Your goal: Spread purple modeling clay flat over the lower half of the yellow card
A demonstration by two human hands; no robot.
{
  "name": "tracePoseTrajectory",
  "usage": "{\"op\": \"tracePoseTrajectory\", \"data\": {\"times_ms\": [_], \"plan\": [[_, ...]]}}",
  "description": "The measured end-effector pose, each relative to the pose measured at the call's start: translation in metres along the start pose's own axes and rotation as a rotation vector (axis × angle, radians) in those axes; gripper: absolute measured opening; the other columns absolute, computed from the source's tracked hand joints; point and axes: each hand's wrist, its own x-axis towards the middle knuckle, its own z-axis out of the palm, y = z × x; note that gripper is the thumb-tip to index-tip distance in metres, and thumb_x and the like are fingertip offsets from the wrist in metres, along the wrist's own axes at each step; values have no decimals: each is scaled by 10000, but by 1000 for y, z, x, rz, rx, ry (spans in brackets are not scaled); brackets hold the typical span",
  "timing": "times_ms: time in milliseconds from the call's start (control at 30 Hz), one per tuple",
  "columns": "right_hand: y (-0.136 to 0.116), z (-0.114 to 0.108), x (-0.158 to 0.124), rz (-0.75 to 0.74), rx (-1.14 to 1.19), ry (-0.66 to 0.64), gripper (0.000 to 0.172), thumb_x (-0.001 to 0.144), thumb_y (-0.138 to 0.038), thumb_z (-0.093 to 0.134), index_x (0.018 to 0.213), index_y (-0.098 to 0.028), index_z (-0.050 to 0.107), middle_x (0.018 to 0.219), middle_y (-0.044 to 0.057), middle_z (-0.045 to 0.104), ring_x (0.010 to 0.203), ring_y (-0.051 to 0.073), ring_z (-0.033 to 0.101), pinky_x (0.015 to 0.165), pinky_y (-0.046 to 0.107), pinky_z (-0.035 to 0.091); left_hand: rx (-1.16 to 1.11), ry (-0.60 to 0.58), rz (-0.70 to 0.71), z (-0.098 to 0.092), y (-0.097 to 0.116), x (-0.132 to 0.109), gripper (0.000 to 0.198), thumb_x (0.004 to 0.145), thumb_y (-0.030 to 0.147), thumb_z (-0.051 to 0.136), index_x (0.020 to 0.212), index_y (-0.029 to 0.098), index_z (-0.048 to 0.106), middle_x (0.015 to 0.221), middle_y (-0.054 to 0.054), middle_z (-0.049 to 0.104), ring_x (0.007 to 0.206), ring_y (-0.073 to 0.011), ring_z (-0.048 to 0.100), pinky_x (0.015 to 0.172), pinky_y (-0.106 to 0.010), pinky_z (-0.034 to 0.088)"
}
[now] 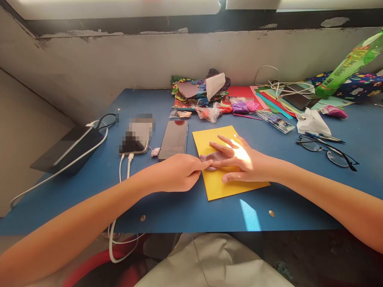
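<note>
A flat mauve-grey piece, its material unclear, lies on a sheet of yellow card. My right hand spreads its fingers flat over the card and partly covers the piece. From the left, my left hand reaches the card's edge with its index finger stretched onto the piece, close to the right fingertips. Its other fingers are curled, and what may be inside them is hidden. Just beyond my left hand lies a dark-screened phone.
Further left are a second phone with white cables and a black device. Craft packets and coloured paper lie at the back. Eyeglasses, pens and a green bottle are on the right.
</note>
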Motion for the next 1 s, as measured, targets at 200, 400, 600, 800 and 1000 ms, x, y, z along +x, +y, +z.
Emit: {"op": "tracePoseTrajectory", "data": {"times_ms": [200,400,600,800,1000], "plan": [[-1,0,-3,-28,-6,20,493,893,-602,541,1335,-385,572,1587,150,280,1469,439,155,1064,761,169,36,-46,-8,-2,4,-2,458,917,139,378,1316,204,594,900,-69,726,770,-202,662,631,-269,425],[-1,3,-5,-59,-6,40,488,903,-606,520,1327,-372,583,1581,177,281,1470,443,150,1042,765,189,57,-96,-20,-4,8,-5,491,908,135,374,1352,225,563,796,-46,695,709,-192,628,599,-263,398],[-3,4,-8,-86,9,81,482,894,-630,511,1299,-385,605,1586,153,282,1475,436,143,1045,766,180,35,-123,-16,-5,9,-7,454,892,144,368,1267,204,616,715,-35,649,645,-184,583,567,-268,375],[-6,2,-11,-122,20,97,470,905,-631,485,1252,-360,651,1582,131,303,1482,429,120,1068,755,159,35,-167,-18,-7,14,-7,469,896,146,367,1305,207,589,684,-26,616,613,-180,553,564,-269,362],[-8,4,-13,-154,-15,128,465,912,-626,475,1220,-342,677,1550,100,378,1474,432,156,1076,757,169,30,-173,0,-5,15,-9,504,894,145,349,1354,206,544,710,-32,619,637,-188,555,578,-271,370]]}}
